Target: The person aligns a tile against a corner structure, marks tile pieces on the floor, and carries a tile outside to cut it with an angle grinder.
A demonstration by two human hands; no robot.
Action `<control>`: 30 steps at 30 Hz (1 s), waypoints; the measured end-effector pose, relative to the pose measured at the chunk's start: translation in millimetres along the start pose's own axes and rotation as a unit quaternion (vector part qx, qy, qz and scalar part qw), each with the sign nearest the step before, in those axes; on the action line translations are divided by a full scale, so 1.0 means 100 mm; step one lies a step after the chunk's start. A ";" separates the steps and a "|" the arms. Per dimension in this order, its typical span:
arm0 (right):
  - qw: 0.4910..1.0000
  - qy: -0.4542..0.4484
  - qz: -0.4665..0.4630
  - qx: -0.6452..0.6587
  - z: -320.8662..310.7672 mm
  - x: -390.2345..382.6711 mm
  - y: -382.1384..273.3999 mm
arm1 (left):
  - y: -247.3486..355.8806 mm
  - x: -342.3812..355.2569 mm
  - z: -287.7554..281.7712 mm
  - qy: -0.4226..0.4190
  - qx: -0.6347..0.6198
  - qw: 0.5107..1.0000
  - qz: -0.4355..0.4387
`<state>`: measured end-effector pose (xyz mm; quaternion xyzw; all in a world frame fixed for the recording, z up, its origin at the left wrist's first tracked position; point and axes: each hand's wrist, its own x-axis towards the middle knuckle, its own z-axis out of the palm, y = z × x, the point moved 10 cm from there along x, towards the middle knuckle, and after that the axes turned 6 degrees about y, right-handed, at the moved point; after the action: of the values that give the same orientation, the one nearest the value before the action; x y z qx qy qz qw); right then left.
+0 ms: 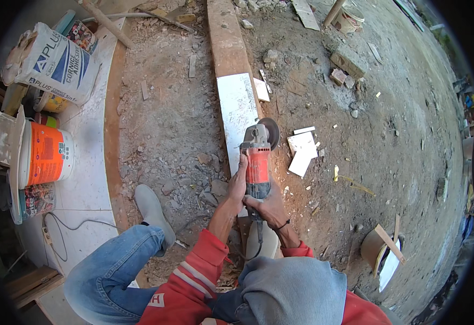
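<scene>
Both my hands are wrapped round a red and grey angle grinder point(257, 165). My left hand point(238, 181) grips the left side of its body, and my right hand point(269, 205) holds the rear end, where a dark cord hangs down. The round dark disc point(270, 133) stands upright at the grinder's far right, by the right edge of a long white tile point(236, 103). I cannot tell whether it touches the tile. Under the tile runs a narrow brown ledge point(227, 46). White offcuts point(302, 150) lie on the ground to the right.
On the left, a white-tiled ledge point(88, 187) holds an orange and white bucket point(47, 151), a bag of powder point(66, 67) and a cord point(58, 230). Rubble point(166, 135) covers the ground between the ledges. A round container point(375, 249) with scraps stands at right; a block point(348, 63) lies farther off.
</scene>
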<state>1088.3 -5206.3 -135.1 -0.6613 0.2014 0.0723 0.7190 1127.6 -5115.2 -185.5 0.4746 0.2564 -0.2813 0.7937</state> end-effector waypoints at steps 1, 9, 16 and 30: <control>1.000 -0.001 -0.014 0.000 0.01 0.07 -0.02 | 0.08 0.01 0.00 0.012 0.034 0.999 0.007; 0.954 0.107 -0.125 -0.249 0.12 0.90 -0.26 | 0.97 0.52 0.06 0.184 0.434 0.866 0.166; 0.941 0.112 -0.096 -0.305 0.45 1.77 -0.52 | 1.55 1.31 0.06 0.119 0.321 0.921 0.187; 0.947 0.105 -0.052 -0.300 0.62 2.34 -0.44 | 1.85 1.81 -0.03 0.133 0.366 0.903 0.181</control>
<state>1329.3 -5188.9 -182.2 -0.8598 0.2102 0.0225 0.4647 1383.2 -5076.5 -195.8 0.8030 0.1480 -0.1408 0.5599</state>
